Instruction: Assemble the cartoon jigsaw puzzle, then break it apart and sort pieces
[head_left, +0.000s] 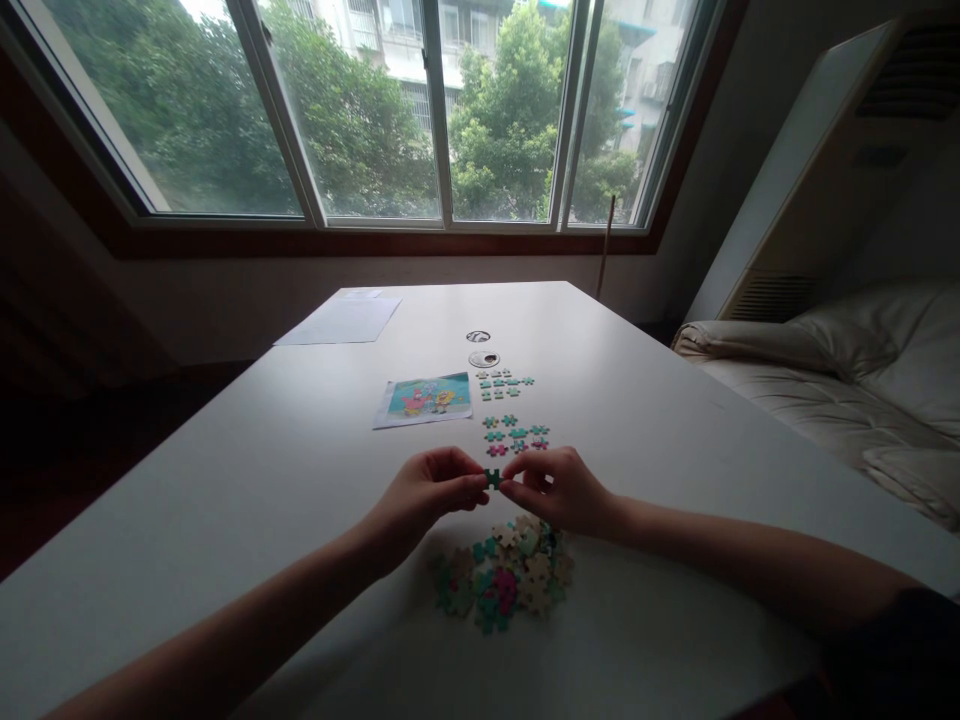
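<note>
A dark green puzzle piece (492, 479) is held over the white desk (300, 480), between the two hands. Its left side is pinched by the thumb and fingers of the left hand (439, 485); its right side is gripped by the narrowly closed fingertips of the right hand (561, 488). A loose pile (505, 588) is seen nearer the person; beyond, puzzle pieces are laid in rows (518, 433) beside a printed picture (427, 397).

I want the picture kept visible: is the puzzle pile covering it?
No, the cartoon picture lies beyond the left hand, apart from the puzzle pile on the near side.
</note>
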